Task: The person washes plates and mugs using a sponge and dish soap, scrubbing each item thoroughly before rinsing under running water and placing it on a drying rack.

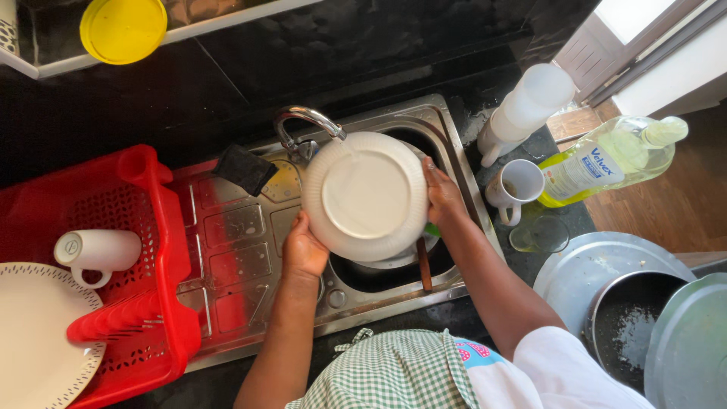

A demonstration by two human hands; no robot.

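White ribbed plate point(366, 195) held over the basin of the steel sink point(447, 140), underside facing up toward the camera, directly below the curved tap point(306, 120). Left hand point(304, 249) gripping the plate at its lower left rim, fingers curled under the edge and mostly hidden behind it. Right hand point(443, 195) pressed to the plate's right rim, fingers close together and flat against the edge; a small green item (possibly a scrubber, too little visible to confirm) showing just beneath this hand. Wooden handle point(422, 265) lying in the basin below the plate, resting on further dishware. Dark sponge point(244, 168) on the sink's drainboard, left of the tap. Red dish rack point(129, 250) left of the sink, holding a white mug point(98, 251) on its side and a white patterned plate point(38, 333) at its lower left. Right of the sink: white jug point(526, 110), white cup point(517, 186) standing upright, clear glass point(539, 235) just below the cup, and a bottle of yellow liquid point(609, 159) lying tilted. Large metal pots with lids point(598, 265) further right of the sink, lower corner. Yellow round lid point(123, 28) on the ledge above the sink, far left.
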